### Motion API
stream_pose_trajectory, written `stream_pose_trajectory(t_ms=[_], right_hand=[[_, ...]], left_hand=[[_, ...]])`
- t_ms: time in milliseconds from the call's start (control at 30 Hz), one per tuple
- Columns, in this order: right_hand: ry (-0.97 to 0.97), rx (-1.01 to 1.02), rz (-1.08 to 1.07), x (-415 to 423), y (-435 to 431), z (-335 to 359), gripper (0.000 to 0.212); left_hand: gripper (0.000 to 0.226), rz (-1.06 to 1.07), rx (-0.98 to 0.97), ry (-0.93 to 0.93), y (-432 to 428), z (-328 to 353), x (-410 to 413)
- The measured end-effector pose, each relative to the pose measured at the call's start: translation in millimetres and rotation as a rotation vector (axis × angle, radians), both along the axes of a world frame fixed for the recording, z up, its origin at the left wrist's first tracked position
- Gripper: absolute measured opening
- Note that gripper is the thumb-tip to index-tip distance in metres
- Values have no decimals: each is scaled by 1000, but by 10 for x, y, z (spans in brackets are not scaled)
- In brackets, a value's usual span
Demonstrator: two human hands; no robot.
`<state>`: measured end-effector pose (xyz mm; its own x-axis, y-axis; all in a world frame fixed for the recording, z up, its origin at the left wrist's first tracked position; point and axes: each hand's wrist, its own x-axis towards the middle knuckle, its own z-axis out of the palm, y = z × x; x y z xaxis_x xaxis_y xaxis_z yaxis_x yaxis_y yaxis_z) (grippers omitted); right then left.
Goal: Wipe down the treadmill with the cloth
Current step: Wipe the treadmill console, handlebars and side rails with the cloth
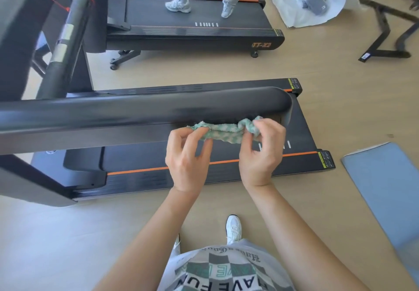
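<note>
A black treadmill point(140, 166) with orange side stripes lies across the view, its thick black handrail point(145, 109) running left to right in front of me. Just below the rail's rounded right end, a green and white cloth point(223, 132) is stretched and bunched between both hands. My left hand point(187, 157) pinches its left end with thumb and fingers. My right hand point(263, 152) grips the bunched right end. The cloth's top edge sits against or just under the handrail; I cannot tell whether it touches.
A second black treadmill point(192, 34) stands behind, with a person's legs in white shoes point(204, 2) walking on it. A blue mat point(390, 188) lies on the floor at right. White wrapping with packages point(310, 0) and a black metal frame point(385, 32) lie at the back right.
</note>
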<state>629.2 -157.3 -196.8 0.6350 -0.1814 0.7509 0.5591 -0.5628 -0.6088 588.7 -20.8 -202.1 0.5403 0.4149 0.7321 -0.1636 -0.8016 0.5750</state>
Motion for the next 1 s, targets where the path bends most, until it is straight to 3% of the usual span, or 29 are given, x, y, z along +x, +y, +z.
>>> stream_pose_trajectory(t_ms=[133,300,500,700,867,1000], right_hand=[[-40,-138,134,-113,196,-86,28],[-93,-246,220,-202,269,-168,46],[-104,-270,59,2,-147,-179,16],[-109,-231,-29,131,-485,-207,25],[-101,-241,-33,46,-294,-85,13],[-137,-260,88,-58,75,-31,8]], left_hand=[[33,77,-1,18,231,-42,-128],[18,99,17,41,265,-63,-167],[36,-45,100,-31,-91,-29,18],[34,-18,285,-70,-320,13,241],[36,2,321,-84,-133,48,159],[44,76,287,-30,267,-2,-61]])
